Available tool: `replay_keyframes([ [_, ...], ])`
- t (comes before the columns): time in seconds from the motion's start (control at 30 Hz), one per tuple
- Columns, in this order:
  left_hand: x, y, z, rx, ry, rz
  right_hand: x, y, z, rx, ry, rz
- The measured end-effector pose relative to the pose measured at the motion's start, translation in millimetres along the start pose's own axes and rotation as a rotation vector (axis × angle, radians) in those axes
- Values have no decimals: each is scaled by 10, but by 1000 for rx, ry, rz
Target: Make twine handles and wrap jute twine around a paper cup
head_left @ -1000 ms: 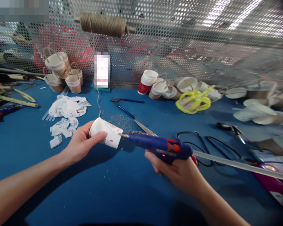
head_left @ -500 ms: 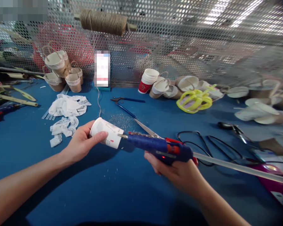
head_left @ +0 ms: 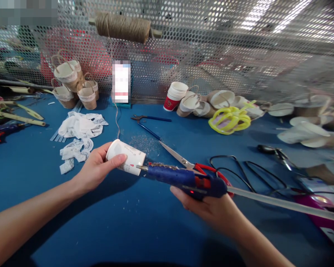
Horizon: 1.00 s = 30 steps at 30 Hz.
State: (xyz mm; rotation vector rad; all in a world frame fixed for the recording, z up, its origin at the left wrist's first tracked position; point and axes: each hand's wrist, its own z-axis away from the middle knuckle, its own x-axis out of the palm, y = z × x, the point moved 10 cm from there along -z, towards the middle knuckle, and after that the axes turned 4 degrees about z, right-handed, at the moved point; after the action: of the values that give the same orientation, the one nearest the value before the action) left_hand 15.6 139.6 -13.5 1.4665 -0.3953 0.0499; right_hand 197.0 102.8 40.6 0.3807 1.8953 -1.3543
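Observation:
A white paper cup (head_left: 130,157) lies tilted in my left hand (head_left: 96,167), the thumb pressed on its side and the other fingers behind it, out of sight. My right hand (head_left: 208,205) is wrapped round a blue hot glue gun (head_left: 172,177). The gun's metal nozzle points left and lies over the cup's right end; whether it touches, I cannot tell. A long clear glue stick (head_left: 272,199) sticks out of the gun's back. Red-handled scissors (head_left: 180,157) lie partly hidden behind the gun.
Blue-handled pliers (head_left: 149,126) and white lace scraps (head_left: 80,126) lie on the blue table (head_left: 108,230). Twine-handled cups (head_left: 86,97) stand back left. Stacked paper cups (head_left: 174,95) and a yellow looped piece (head_left: 229,120) sit back right. A twine spool (head_left: 122,26) hangs above; a black cord (head_left: 236,172) curls at right.
The glue gun's nozzle has shifted slightly left and down along the cup's end. More of the scissors' red handles shows now. My left hand and the cup have hardly moved.

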Motion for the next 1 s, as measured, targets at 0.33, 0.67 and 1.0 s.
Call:
replay_keyframes([
  [0.33,-8,37,11,38,15,-45,129,298,86,161,-95,-103],
  [0.67,-9,116,55,101,41,-137,198,213,11,267,-193,-477],
  [1.0,-9,128,68,80,68,-153,220,232,14,257,-189,-477],
])
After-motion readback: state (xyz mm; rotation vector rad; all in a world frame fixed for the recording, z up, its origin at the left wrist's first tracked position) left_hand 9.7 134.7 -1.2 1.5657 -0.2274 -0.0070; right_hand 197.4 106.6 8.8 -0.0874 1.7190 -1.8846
